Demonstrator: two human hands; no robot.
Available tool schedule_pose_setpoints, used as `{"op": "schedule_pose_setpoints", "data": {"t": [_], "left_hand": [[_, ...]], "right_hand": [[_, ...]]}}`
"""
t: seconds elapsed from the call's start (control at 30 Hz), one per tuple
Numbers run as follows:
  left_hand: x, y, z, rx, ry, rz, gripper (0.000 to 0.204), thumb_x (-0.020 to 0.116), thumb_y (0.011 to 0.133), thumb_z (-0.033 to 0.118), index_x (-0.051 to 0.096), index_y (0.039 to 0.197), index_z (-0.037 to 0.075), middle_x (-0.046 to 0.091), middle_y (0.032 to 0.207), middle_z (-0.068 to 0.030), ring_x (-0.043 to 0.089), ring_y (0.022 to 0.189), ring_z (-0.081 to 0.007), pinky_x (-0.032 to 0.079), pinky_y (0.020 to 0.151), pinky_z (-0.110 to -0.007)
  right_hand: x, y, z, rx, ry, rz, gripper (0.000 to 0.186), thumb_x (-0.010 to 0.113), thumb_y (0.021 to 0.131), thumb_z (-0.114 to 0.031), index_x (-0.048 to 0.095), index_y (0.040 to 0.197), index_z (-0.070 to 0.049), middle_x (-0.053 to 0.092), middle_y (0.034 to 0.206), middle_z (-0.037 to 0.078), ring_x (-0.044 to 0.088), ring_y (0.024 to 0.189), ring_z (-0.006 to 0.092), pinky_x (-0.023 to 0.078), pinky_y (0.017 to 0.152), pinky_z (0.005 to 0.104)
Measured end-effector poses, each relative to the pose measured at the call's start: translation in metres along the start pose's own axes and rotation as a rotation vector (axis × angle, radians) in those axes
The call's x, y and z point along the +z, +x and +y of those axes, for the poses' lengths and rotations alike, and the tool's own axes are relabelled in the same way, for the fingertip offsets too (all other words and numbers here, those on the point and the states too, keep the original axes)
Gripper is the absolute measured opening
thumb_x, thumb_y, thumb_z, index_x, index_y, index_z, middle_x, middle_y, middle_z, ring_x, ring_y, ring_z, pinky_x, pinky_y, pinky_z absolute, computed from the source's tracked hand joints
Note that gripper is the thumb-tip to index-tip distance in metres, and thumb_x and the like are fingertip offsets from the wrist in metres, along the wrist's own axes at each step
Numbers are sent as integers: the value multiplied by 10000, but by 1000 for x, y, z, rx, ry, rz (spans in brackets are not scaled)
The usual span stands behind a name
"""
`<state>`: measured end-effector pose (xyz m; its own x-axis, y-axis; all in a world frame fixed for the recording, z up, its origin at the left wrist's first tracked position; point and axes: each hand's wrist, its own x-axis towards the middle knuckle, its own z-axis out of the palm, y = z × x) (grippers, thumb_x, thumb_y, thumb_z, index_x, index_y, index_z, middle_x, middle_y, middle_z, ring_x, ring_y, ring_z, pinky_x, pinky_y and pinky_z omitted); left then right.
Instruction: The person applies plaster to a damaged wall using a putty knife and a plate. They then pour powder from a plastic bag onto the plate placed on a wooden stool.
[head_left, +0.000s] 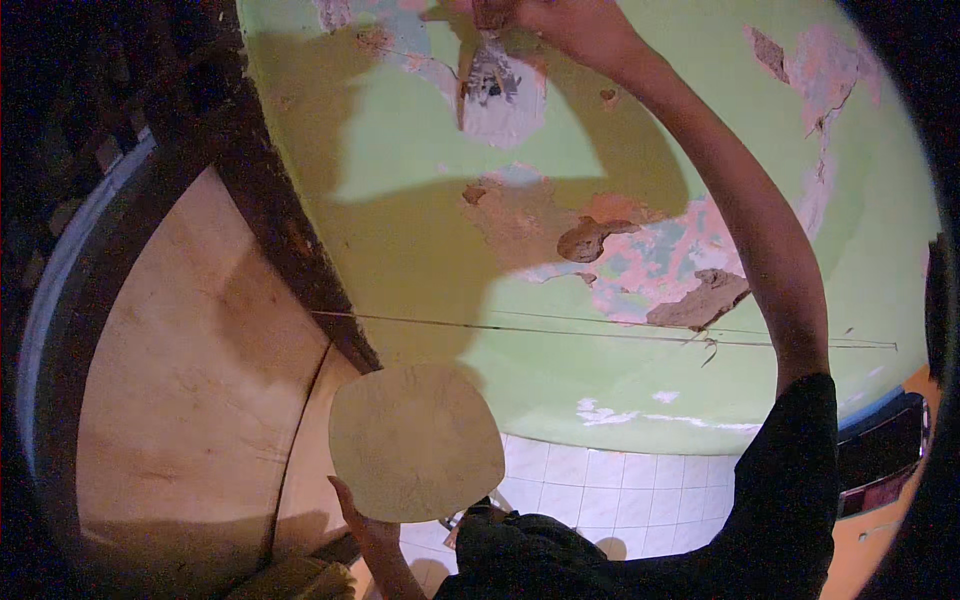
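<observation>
My right hand (560, 20) reaches up to the green wall (400, 240) at the top of the view. Its fingers close round the handle of a scraper-like putty knife (488, 16), whose blade points down over a pale grey-white patch (510, 122). Where blade ends and patch begins is hard to make out. Low on the left, my left hand (372, 525) supports a flat, rounded beige board (416, 440) by its near edge. One digit sticks out beside the board, while the other fingers are hidden beneath it.
Peeling pink paint and broken plaster (700, 298) mark the wall. A thin string (560, 330) runs across it. Dark wooden framing (290, 240) and a tan panel (190, 380) stand left. White tiles (630, 485) lie below; a dark object (885, 450) is at right.
</observation>
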<state>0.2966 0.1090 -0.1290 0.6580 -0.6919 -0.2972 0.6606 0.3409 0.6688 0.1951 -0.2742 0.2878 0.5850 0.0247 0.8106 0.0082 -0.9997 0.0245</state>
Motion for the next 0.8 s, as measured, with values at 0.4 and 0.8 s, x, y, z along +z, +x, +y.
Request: {"op": "schedule_pose_setpoints", "data": {"t": [0.4, 0.8], "left_hand": [[-23, 5, -5, -25, -123, 14, 727, 391, 967, 605, 354, 1451, 64, 440, 1424, -142, 445, 1271, -323, 374, 1051, -501], [-27, 3, -3, -58, -163, -47, 731, 379, 972, 603, 337, 1459, 60, 422, 1438, -145, 443, 1277, -309, 370, 1058, -482]], "right_hand": [[-34, -3, -4, 15, -92, 75, 447, 671, 876, -145, 504, 1247, 40, 664, 1003, 168, 663, 900, 212, 552, 812, 371], [-65, -1, -16, 116, -122, 154, 424, 644, 879, -77, 502, 1261, 38, 673, 916, 157, 669, 802, 192, 556, 700, 329]]}}
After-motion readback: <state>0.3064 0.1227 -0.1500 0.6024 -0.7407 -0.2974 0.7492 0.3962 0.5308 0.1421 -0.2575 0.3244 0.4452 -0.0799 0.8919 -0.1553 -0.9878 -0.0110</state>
